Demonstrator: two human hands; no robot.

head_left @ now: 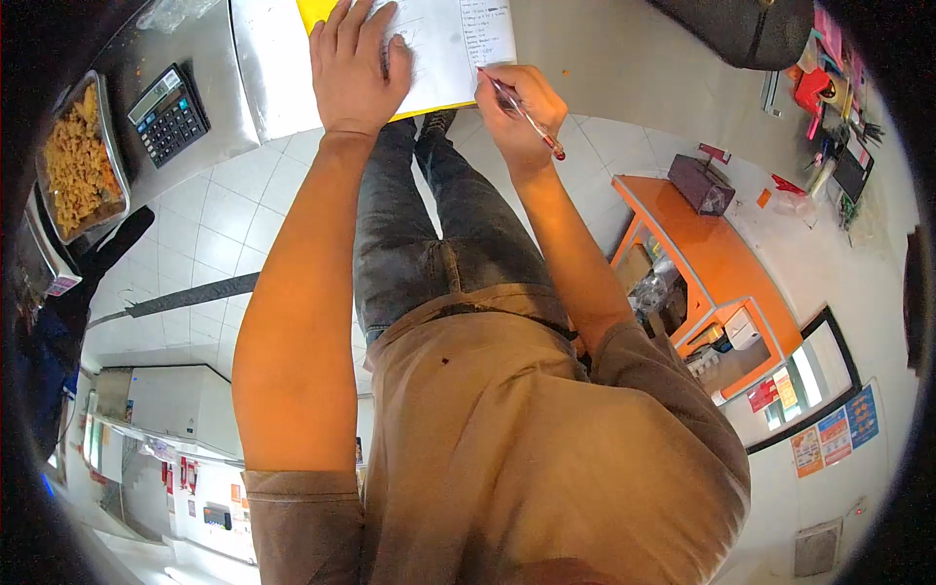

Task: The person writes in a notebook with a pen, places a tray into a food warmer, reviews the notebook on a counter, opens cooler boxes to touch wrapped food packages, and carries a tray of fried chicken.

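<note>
Left hand (pixel 359 83) flat on page (pixel 429 73) | right hand (pixel 535 97) gripping pen (pixel 520 108) | tray (pixel 117 161) holds golden-brown food (pixel 78 166)

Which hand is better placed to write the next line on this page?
Probably your right hand: it holds the pen, with the tip at the written column. Your left hand lies flat on the page and holds no pen.

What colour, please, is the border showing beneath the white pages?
The border is yellow, as the head view shows.
</note>
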